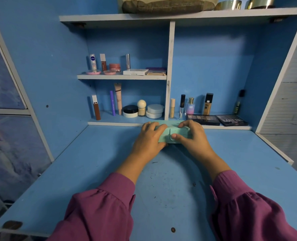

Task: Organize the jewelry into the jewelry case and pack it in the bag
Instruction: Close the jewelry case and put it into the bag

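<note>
Holding green jewelry case [173,134] at frame centre on desk [92,171]: left hand [151,136] and right hand [191,134] both curled around it. Case looks closed. Next: probably thumb pushes front button. No jewelry, no bag seen.

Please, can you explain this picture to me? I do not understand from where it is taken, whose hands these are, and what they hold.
There is no machine here. A person wears a camera on the head, so you look down at their own two arms in purple sleeves. The left hand and the right hand both grip a closed mint-green jewelry case, which rests on a blue desk. Behind it, shelves carry cosmetics, such as two dark eyeshadow palettes. No loose jewelry shows, and I cannot surely identify a bag.
</note>
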Action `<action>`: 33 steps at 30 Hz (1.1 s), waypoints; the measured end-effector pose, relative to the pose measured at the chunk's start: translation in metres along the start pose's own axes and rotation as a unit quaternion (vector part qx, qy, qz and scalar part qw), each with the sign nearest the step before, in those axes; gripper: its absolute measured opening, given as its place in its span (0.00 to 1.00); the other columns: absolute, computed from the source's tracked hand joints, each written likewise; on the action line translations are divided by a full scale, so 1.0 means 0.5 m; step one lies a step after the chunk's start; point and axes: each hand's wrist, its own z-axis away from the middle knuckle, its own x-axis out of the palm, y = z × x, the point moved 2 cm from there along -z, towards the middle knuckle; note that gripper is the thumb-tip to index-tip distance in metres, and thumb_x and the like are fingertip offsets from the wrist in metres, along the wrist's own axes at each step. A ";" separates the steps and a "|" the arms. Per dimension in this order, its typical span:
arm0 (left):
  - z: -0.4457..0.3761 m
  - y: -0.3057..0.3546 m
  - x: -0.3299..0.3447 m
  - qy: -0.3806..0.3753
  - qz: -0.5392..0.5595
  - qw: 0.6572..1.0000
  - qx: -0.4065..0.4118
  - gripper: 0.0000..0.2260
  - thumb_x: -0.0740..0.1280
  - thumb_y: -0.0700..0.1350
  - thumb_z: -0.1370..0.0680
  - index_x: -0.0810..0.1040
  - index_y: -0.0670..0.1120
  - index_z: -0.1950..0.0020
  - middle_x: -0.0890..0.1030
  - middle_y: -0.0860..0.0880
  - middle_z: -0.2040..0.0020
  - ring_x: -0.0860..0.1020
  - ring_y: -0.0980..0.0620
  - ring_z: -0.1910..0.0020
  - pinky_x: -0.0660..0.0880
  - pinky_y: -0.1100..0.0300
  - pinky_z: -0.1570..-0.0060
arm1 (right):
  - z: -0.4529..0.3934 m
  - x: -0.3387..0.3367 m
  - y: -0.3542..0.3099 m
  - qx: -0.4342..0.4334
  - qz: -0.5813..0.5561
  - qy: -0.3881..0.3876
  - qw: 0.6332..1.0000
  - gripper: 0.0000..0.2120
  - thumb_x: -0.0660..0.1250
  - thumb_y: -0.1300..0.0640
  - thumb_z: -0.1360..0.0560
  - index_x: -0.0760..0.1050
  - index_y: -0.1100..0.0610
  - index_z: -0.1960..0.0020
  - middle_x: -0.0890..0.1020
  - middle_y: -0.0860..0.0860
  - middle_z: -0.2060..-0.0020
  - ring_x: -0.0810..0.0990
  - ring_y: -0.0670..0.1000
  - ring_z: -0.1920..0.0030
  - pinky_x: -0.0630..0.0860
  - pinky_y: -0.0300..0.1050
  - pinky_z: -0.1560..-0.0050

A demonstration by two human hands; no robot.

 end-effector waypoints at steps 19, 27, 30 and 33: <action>-0.002 -0.004 0.001 -0.003 0.002 1.000 -0.006 0.26 0.73 0.48 0.27 0.71 0.48 0.31 0.70 0.48 0.34 0.63 0.46 0.32 0.71 0.47 0.38 | -0.002 0.007 -0.004 -0.003 0.053 0.017 0.998 0.18 0.76 0.54 0.32 0.68 0.50 0.50 0.72 0.48 0.47 0.68 0.48 0.44 0.65 0.40 0.48; 0.007 -0.007 -0.003 -0.062 0.015 0.995 -0.075 0.33 0.75 0.49 0.29 0.63 0.50 0.29 0.56 0.46 0.26 0.63 0.45 0.31 0.69 0.52 0.38 | 0.006 -0.003 0.011 0.116 -0.126 0.027 0.985 0.33 0.71 0.51 0.27 0.62 0.53 0.26 0.69 0.50 0.31 0.70 0.50 0.34 0.71 0.48 0.35; 0.010 -0.010 -0.005 -0.087 0.050 0.988 -0.118 0.37 0.76 0.49 0.30 0.60 0.47 0.27 0.62 0.45 0.27 0.69 0.44 0.34 0.69 0.54 0.41 | 0.003 -0.004 0.012 0.174 -0.092 0.027 0.980 0.29 0.64 0.52 0.21 0.58 0.60 0.25 0.69 0.52 0.33 0.70 0.53 0.36 0.68 0.45 0.37; 0.011 -0.032 -0.001 -0.068 0.162 0.967 -0.184 0.33 0.78 0.47 0.32 0.66 0.46 0.33 0.76 0.47 0.38 0.74 0.49 0.43 0.70 0.60 0.50 | -0.003 -0.005 0.025 0.217 -0.080 0.029 0.972 0.23 0.62 0.50 0.21 0.66 0.62 0.31 0.72 0.51 0.46 0.71 0.51 0.49 0.67 0.43 0.50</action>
